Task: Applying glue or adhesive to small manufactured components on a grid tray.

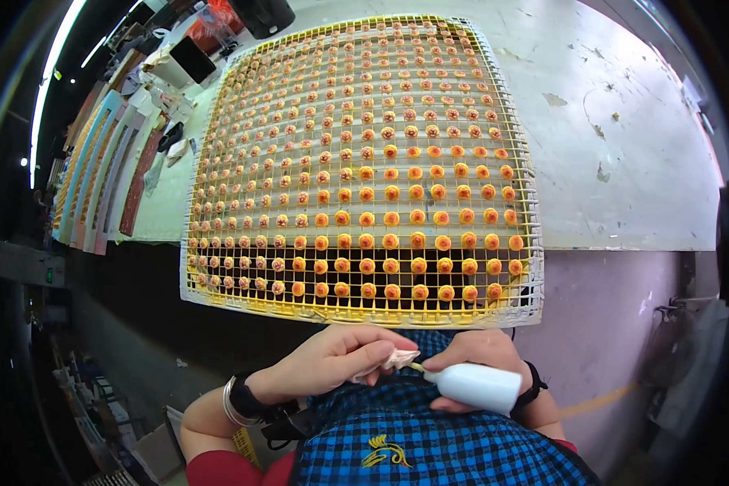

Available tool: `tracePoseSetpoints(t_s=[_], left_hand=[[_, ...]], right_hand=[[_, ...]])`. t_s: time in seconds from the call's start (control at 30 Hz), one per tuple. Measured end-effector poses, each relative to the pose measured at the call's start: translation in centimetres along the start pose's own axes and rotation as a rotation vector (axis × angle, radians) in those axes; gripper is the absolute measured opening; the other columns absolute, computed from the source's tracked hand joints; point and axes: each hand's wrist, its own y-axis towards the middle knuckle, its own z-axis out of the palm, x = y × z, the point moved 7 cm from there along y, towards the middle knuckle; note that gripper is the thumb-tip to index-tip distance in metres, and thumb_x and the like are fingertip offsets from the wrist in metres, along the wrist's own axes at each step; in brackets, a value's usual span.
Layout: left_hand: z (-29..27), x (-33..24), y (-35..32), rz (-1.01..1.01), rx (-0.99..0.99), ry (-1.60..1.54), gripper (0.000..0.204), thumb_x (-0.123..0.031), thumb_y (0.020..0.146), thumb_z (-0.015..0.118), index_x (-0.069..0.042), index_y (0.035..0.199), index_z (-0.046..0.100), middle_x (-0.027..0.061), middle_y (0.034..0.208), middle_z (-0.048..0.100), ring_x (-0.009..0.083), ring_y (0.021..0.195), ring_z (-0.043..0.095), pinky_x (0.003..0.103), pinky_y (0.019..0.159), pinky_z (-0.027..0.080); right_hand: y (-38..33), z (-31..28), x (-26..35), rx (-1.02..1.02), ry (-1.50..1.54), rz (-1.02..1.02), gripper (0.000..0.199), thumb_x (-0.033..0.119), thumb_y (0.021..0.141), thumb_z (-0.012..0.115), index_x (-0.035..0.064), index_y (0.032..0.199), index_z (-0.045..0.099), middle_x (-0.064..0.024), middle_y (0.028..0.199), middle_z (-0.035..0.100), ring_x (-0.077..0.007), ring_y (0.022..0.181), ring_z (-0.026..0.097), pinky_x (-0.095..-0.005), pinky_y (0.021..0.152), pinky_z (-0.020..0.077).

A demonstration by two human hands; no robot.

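Observation:
My left hand pinches a crumpled whitish tissue between thumb and fingers. In my right hand lies a white squeeze bottle, tipped on its side with its thin yellowish nozzle pointing left at the tissue. The nozzle's tip meets or almost meets the tissue; I cannot tell which. Just beyond both hands is a wide yellow-and-white mesh rack. Rows of small round flower-like pieces sit on it. Those at the near right, such as one orange piece, have orange centres; the others look paler, with pinkish, speckled centres.
The rack rests on a pale worktable, its near part overhanging the edge. At the left stand long panels, a dark reddish strip and a dark box-like object. A black container stands at the back.

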Motion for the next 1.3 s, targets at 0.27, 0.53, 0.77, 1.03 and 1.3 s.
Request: tracePoseSetpoints(t_s=[0.27,0.53,0.77,1.03,1.3], left_hand=[[-6.5,-0.3,-3.8,0.372,-0.475,0.53,0.01,-0.011,0.08,0.053,-0.004,0.075,0.059,0.0063,0.068,0.054,0.0147,0.06,0.051,0.025,0.056,0.039],[-0.5,-7.7,4.1,0.852,-0.514,1.36,0.016,-0.014,0.071,0.065,-0.008,0.086,0.062,0.003,0.06,0.048,0.016,0.056,0.049,0.028,0.046,0.039],[-0.6,-7.9,8.8,0.776,-0.674,1.439,0.022,-0.017,0.073,0.064,-0.007,0.093,0.062,0.0028,0.064,0.047,0.0166,0.06,0.049,0.028,0.048,0.041],[-0.6,-7.9,9.7,0.731,-0.758,1.444,0.02,-0.014,0.068,0.068,-0.008,0.087,0.063,0.0022,0.063,0.049,0.0179,0.06,0.05,0.029,0.051,0.042],[1.0,-8.9,7.6,0.745,-0.781,1.421,0.02,-0.009,0.064,0.071,-0.008,0.082,0.064,0.0028,0.06,0.046,0.0176,0.056,0.046,0.028,0.049,0.038]], right_hand=[[-4.2,-6.4,-3.0,-0.655,0.028,0.263,0.057,0.034,0.068,0.072,-0.0001,0.106,0.045,-0.0068,0.073,0.057,-0.0117,0.069,0.056,-0.0233,0.063,0.0446],[-5.6,-6.8,-4.4,-1.021,-0.068,0.168,0.054,0.033,0.075,0.064,0.0017,0.111,0.039,-0.0048,0.07,0.052,-0.0116,0.064,0.05,-0.0225,0.059,0.0422],[-7.2,-8.3,-5.9,-1.095,-0.019,0.19,0.054,0.035,0.076,0.064,0.0027,0.11,0.039,-0.0041,0.069,0.05,-0.0098,0.06,0.047,-0.021,0.057,0.0406],[-7.1,-9.2,-7.1,-0.978,0.11,0.177,0.053,0.03,0.075,0.066,0.0017,0.11,0.038,-0.0052,0.074,0.054,-0.0105,0.064,0.05,-0.0217,0.06,0.0427],[-7.6,-9.5,-7.4,-0.973,0.144,0.187,0.054,0.032,0.074,0.067,0.0023,0.109,0.039,-0.005,0.072,0.054,-0.0106,0.063,0.05,-0.0215,0.059,0.0426]])
